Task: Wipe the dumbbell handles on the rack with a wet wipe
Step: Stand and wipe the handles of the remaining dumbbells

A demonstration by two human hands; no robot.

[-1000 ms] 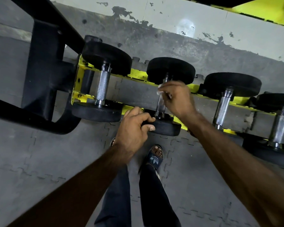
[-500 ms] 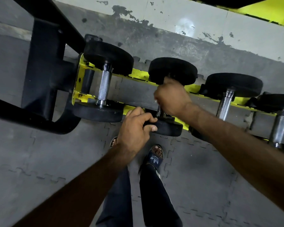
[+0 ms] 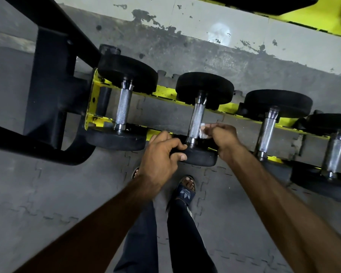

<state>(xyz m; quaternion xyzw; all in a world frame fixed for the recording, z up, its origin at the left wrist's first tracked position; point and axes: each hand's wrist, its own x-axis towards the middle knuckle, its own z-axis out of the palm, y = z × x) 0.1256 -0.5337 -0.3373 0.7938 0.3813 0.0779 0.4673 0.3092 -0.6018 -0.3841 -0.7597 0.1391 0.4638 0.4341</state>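
Several black dumbbells with knurled steel handles lie across a yellow rack (image 3: 165,93). My left hand (image 3: 159,154) grips the near black head (image 3: 201,156) of the second dumbbell. Its steel handle (image 3: 197,117) is fully bare. Just to the right of the handle's lower end, my right hand (image 3: 222,136) pinches a crumpled white wet wipe (image 3: 203,133). The wipe sits beside the handle, at or very near its right side.
The first dumbbell's handle (image 3: 123,109) is to the left, the third dumbbell's handle (image 3: 267,131) and a fourth handle (image 3: 337,152) to the right. A black steel frame (image 3: 47,85) stands at far left. My feet in sandals (image 3: 185,191) stand on grey foam floor tiles below the rack.
My right hand, which was wrapped round the second handle with the wipe, slid down it and came off to the right. The handle now shows bare. My left hand kept its grip.
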